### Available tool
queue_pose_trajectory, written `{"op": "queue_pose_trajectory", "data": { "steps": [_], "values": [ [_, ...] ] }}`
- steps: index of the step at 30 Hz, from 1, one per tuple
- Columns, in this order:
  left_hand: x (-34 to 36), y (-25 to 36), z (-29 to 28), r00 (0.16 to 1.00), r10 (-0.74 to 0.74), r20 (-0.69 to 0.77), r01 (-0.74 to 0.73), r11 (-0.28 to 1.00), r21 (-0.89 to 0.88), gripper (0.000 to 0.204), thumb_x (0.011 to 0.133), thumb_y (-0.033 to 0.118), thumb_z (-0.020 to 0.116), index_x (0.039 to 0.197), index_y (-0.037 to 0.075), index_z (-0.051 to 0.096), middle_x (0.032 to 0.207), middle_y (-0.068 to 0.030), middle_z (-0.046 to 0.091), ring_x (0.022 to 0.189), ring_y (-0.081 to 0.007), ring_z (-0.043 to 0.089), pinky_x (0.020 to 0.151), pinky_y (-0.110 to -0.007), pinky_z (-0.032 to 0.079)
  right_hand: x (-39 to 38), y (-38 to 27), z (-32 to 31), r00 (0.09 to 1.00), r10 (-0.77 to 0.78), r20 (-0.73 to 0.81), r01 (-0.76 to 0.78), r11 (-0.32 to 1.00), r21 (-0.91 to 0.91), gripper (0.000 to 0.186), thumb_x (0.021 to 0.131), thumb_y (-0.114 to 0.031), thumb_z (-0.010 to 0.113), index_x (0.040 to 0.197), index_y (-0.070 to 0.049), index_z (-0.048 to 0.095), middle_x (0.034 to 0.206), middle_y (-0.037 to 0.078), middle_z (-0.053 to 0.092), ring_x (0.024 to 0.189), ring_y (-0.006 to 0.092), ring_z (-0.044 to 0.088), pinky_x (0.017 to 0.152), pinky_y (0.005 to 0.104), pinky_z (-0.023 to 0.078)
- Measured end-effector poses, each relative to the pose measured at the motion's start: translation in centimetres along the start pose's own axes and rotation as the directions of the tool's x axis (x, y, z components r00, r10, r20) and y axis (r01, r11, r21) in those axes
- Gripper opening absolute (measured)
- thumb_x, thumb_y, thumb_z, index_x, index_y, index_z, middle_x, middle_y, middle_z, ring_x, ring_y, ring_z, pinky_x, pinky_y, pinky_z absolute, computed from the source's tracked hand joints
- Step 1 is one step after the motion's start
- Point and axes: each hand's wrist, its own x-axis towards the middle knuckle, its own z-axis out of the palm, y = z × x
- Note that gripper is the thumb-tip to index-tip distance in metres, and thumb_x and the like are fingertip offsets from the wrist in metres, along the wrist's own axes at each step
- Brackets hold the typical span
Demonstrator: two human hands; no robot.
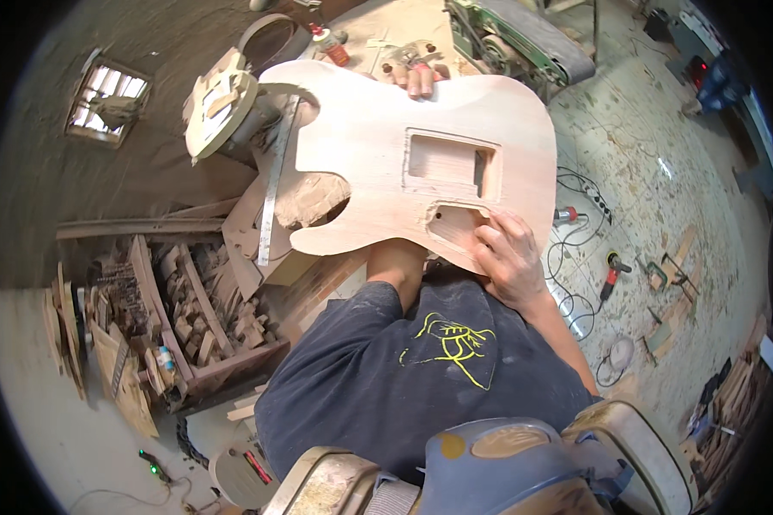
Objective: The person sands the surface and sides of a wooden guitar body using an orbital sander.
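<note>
A pale, unpainted wooden guitar body [365, 129] lies face up in front of my chest, with its horns toward the left. It has a rectangular routed pocket [442, 157] and a smaller teardrop cavity [455, 221]. My left forearm passes beneath the wood. My left hand [419, 81] is wrapped over the far edge; only its fingers show there. At the near right part of the body, my right hand [511, 253] is closed, with bent fingertips pressed together at the cavity's rim. Whatever those fingertips hold, if anything, is hidden.
A belt sander [524, 43] stands beyond the body, near a red bottle [331, 45]. Another sanding machine [222, 107] and a metal ruler [276, 184] are left. A crate of wood scraps [202, 309] sits lower left. Cables, an angle grinder [614, 270] and clamps [661, 279] lie on the right floor.
</note>
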Motion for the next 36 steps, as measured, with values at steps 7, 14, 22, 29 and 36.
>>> {"op": "queue_pose_trajectory", "data": {
  "steps": [7, 14, 22, 29, 36],
  "values": [
    [-0.2, -0.6, 0.9, 0.993, 0.084, -0.085, -0.080, 0.995, 0.056, 0.043, 0.111, 0.044, 0.039, 0.117, 0.006, 0.057, 0.102, -0.0095, 0.065, 0.108, -0.0261, 0.059, 0.120, -0.048, 0.031, 0.0, -0.1, 0.3, 1.000, 0.022, -0.017, -0.022, 1.000, 0.019, 0.022, 0.071, -0.007, 0.075, 0.090, -0.002, 0.063, 0.117, 0.009, 0.061, 0.130, 0.0353, 0.050, 0.107, 0.0529, 0.044],
    [-0.2, 6.8, 7.6, 0.890, -0.071, -0.450, 0.206, 0.944, 0.259, 0.045, 0.110, 0.045, 0.043, 0.105, 0.005, 0.061, 0.098, -0.0104, 0.065, 0.101, -0.0263, 0.060, 0.120, -0.047, 0.030, -0.7, 2.3, 2.8, 0.973, 0.227, -0.051, -0.226, 0.974, 0.024, 0.028, 0.071, 0.000, 0.071, 0.099, -0.002, 0.064, 0.131, 0.010, 0.062, 0.132, 0.0348, 0.051, 0.112, 0.0522, 0.038],
    [-0.8, 12.7, 17.0, 0.341, 0.241, -0.909, 0.530, 0.749, 0.397, 0.045, 0.104, 0.044, 0.055, 0.128, 0.006, 0.058, 0.115, -0.0184, 0.061, 0.115, -0.0287, 0.059, 0.108, -0.047, 0.045, 3.6, 9.1, 9.8, 0.999, 0.050, -0.022, -0.046, 0.988, 0.149, 0.020, 0.077, 0.003, 0.060, 0.097, 0.000, 0.063, 0.129, 0.012, 0.063, 0.128, 0.0376, 0.053, 0.110, 0.0551, 0.039],
    [-8.6, 21.6, 23.7, -0.282, -0.194, -0.940, 0.506, 0.802, -0.317, 0.069, 0.094, 0.031, 0.070, 0.151, 0.002, 0.044, 0.139, -0.0218, 0.059, 0.123, -0.0320, 0.062, 0.105, -0.043, 0.051, 9.8, 14.1, 17.0, 0.991, -0.078, 0.113, 0.068, 0.994, 0.088, 0.033, 0.074, 0.006, 0.060, 0.104, -0.006, 0.065, 0.131, 0.010, 0.062, 0.127, 0.0354, 0.054, 0.109, 0.0530, 0.041],
    [-14.4, 22.9, 23.0, -0.193, -0.079, -0.978, 0.579, 0.795, -0.179, 0.058, 0.096, 0.016, 0.069, 0.145, -0.004, 0.045, 0.133, -0.0183, 0.063, 0.118, -0.0277, 0.066, 0.103, -0.041, 0.054, 15.1, 13.6, 24.3, 0.986, 0.143, 0.080, -0.140, 0.989, -0.041, 0.049, 0.082, 0.002, 0.066, 0.128, -0.014, 0.063, 0.135, 0.013, 0.059, 0.127, 0.0363, 0.054, 0.105, 0.0464, 0.046]
  ]
}}
